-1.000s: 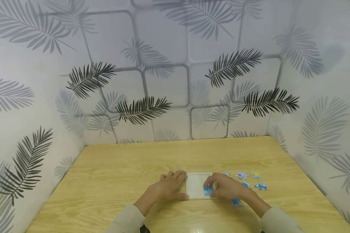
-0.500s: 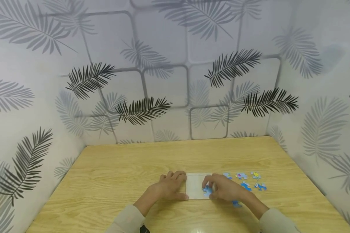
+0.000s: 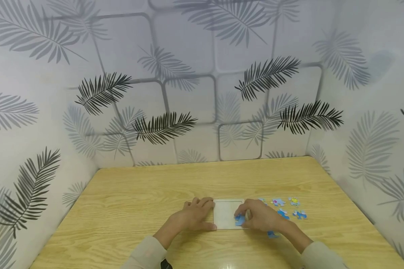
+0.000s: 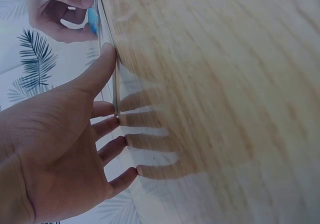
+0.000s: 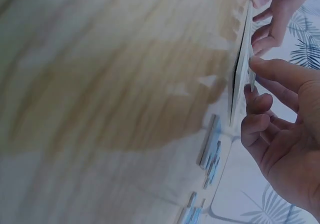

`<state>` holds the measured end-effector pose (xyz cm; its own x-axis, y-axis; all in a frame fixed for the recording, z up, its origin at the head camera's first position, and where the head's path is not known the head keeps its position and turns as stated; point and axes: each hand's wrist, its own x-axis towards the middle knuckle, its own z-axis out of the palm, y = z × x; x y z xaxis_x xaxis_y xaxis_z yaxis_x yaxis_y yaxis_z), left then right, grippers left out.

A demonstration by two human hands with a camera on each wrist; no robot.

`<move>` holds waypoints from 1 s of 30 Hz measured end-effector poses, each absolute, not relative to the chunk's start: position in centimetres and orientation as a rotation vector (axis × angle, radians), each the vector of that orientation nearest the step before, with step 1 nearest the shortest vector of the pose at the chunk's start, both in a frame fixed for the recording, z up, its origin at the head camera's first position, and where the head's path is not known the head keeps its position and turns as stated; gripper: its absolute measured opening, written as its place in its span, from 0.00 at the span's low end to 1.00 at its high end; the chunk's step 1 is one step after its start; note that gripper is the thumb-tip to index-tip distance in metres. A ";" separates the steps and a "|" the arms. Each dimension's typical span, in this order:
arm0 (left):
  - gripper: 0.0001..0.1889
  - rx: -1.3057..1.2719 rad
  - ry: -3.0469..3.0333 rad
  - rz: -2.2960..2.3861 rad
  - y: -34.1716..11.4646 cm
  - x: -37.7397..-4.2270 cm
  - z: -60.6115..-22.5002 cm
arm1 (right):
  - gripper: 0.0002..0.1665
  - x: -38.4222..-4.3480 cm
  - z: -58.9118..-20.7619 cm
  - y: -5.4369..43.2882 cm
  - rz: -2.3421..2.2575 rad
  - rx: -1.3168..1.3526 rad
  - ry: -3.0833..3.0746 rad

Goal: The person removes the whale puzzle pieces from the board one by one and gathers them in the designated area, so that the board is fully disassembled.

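Note:
A pale shallow puzzle tray [image 3: 225,215] lies on the wooden table in front of the person. At its left edge rests the left hand [image 3: 198,215], its thumb on the near corner and its fingers spread; in the left wrist view the fingertips [image 4: 131,172] meet the tabletop. The right hand [image 3: 260,216] pinches a blue jigsaw piece [image 3: 239,219] between thumb and fingers, over the tray's near right part. From the right wrist view this piece [image 5: 252,79] appears edge-on, tilted close above the tray [image 5: 241,69].
Several loose jigsaw pieces lie right of the tray, among them one with a yellow sun [image 3: 294,201], one with a pink swirl [image 3: 278,202] and a blue-and-white one [image 3: 300,214]. Another blue piece [image 3: 272,234] is below the right wrist. Leaf-patterned walls [image 3: 202,142] enclose the table.
The jigsaw piece has turned a little in the right hand's fingers, staying over the same part of the tray. The left hand holds its place at the tray's edge.

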<state>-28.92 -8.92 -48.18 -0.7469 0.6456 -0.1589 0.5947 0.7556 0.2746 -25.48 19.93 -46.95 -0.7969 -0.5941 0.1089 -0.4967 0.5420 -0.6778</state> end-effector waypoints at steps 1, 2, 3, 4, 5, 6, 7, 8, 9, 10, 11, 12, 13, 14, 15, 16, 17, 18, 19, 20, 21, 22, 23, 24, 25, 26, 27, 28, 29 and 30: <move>0.41 0.976 2.712 0.309 -8.9 -29.0 -48.4 | 0.18 -25.4 -46.9 20.2 -1.118 -0.944 2.632; 0.41 0.980 2.717 0.307 -8.9 -29.1 -48.6 | 0.18 -25.3 -46.7 20.6 -1.145 -0.944 2.623; 0.41 0.981 2.716 0.307 -8.9 -29.2 -48.6 | 0.17 -25.2 -46.7 21.1 -1.164 -0.946 2.619; 0.41 0.980 2.714 0.307 -8.9 -29.2 -48.7 | 0.17 -25.2 -46.6 21.6 -1.178 -0.952 2.618; 0.41 0.978 2.712 0.307 -8.8 -29.2 -48.7 | 0.17 -25.1 -46.6 22.1 -1.186 -0.958 2.624; 0.41 0.976 2.713 0.305 -8.8 -29.1 -48.6 | 0.17 -25.0 -46.5 22.6 -1.192 -0.953 2.631; 0.41 0.973 2.712 0.305 -8.8 -29.1 -48.6 | 0.16 -24.9 -46.4 23.2 -1.191 -0.952 2.643; 0.41 0.969 2.708 0.307 -8.8 -29.1 -48.6 | 0.16 -24.7 -46.4 23.8 -1.193 -0.951 2.650; 0.41 0.964 2.703 0.310 -8.8 -29.0 -48.5 | 0.16 -24.6 -46.4 24.4 -1.196 -0.957 2.659; 0.41 0.960 2.701 0.312 -8.8 -29.0 -48.4 | 0.16 -24.5 -46.4 24.9 -1.204 -0.966 2.664; 0.41 0.958 2.700 0.310 -8.8 -28.9 -48.4 | 0.16 -24.3 -46.4 25.5 -1.211 -0.972 2.671; 0.41 0.955 2.700 0.309 -8.8 -28.8 -48.2 | 0.16 -24.1 -46.3 26.1 -1.218 -0.975 2.675; 0.41 0.953 2.698 0.311 -8.8 -28.7 -48.1 | 0.16 -24.0 -46.3 26.6 -1.225 -0.978 2.680; 0.41 0.953 2.696 0.308 -8.8 -28.6 -47.9 | 0.16 -23.8 -46.2 27.2 -1.231 -0.971 2.683; 0.41 0.953 2.696 0.304 -8.7 -28.4 -47.6 | 0.16 -23.7 -46.2 27.7 -1.225 -0.968 2.697; 0.41 0.958 2.696 0.302 -8.8 -28.3 -47.4 | 0.16 -23.5 -46.2 28.2 -1.213 -0.960 2.711; 0.41 0.962 2.696 0.303 -8.8 -28.1 -47.2 | 0.16 -23.3 -46.1 28.6 -1.204 -0.941 2.720; 0.41 0.962 2.694 0.307 -8.8 -28.0 -46.9 | 0.16 -23.2 -46.1 29.1 -1.196 -0.924 2.728; 0.41 0.965 2.692 0.309 -8.8 -27.9 -46.6 | 0.17 -23.0 -46.1 29.6 -1.189 -0.908 2.739; 0.40 0.972 2.690 0.303 -8.8 -27.8 -46.4 | 0.17 -22.9 -46.1 30.0 -1.179 -0.898 2.748; 0.40 0.969 2.688 0.304 -8.8 -27.7 -46.2 | 0.17 -22.7 -46.0 30.4 -1.171 -0.899 2.762; 0.40 0.967 2.687 0.304 -8.8 -27.7 -46.1 | 0.17 -22.5 -46.0 30.9 -1.172 -0.896 2.766; 0.40 0.961 2.686 0.305 -8.8 -27.7 -46.0 | 0.18 -22.3 -46.1 31.3 -1.179 -0.893 2.768; 0.40 0.955 2.688 0.304 -8.7 -27.8 -46.1 | 0.18 -22.1 -46.1 31.7 -1.176 -0.888 2.780; 0.40 0.954 2.690 0.301 -8.7 -27.9 -46.3 | 0.17 -21.9 -46.1 32.2 -1.171 -0.887 2.790; 0.40 0.949 2.693 0.298 -8.6 -28.0 -46.5 | 0.17 -21.7 -46.2 32.6 -1.164 -0.883 2.801; 0.40 0.940 2.693 0.301 -8.6 -28.0 -46.5 | 0.16 -21.6 -46.3 33.0 -1.160 -0.885 2.814; 0.40 0.939 2.693 0.303 -8.5 -28.0 -46.5 | 0.16 -21.4 -46.3 33.4 -1.158 -0.887 2.822; 0.40 0.938 2.693 0.304 -8.5 -28.0 -46.5 | 0.16 -21.3 -46.4 33.8 -1.152 -0.885 2.834; 0.40 0.940 2.693 0.304 -8.5 -28.0 -46.4 | 0.15 -21.2 -46.6 34.3 -1.143 -0.885 2.847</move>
